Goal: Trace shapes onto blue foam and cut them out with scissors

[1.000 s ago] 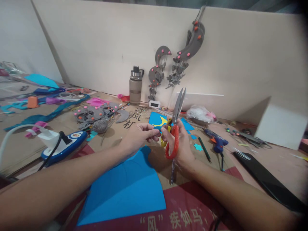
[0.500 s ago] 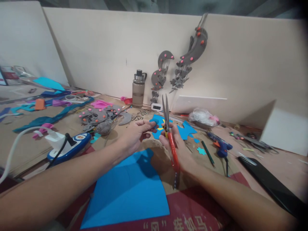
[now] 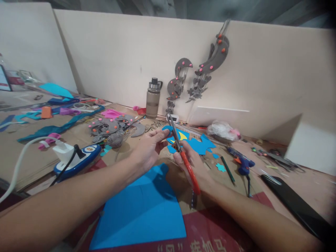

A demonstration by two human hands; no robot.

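My left hand (image 3: 151,145) pinches a small blue felt piece (image 3: 167,130) between thumb and fingers. Wrapped around the red handles of a pair of scissors (image 3: 187,164), my right hand (image 3: 196,162) holds them with the blades pointing up and left. The blades lie right beside the blue piece; whether they touch it I cannot tell. Below both hands lies a large blue felt sheet (image 3: 141,210) with a curved edge. Behind the scissors are blue offcuts (image 3: 198,146) and a yellow crescent (image 3: 181,135).
Right of my hands lie a turquoise flower shape (image 3: 221,167), a dark green pencil (image 3: 228,170), a blue glue gun (image 3: 241,161) and a black phone (image 3: 294,199). On the left are a power strip (image 3: 78,161) and grey felt moons (image 3: 105,127). A water bottle (image 3: 153,99) stands behind.
The scissors have tilted left, bringing their blades from upright to beside the blue piece in my left hand. The whole view has shifted slightly.
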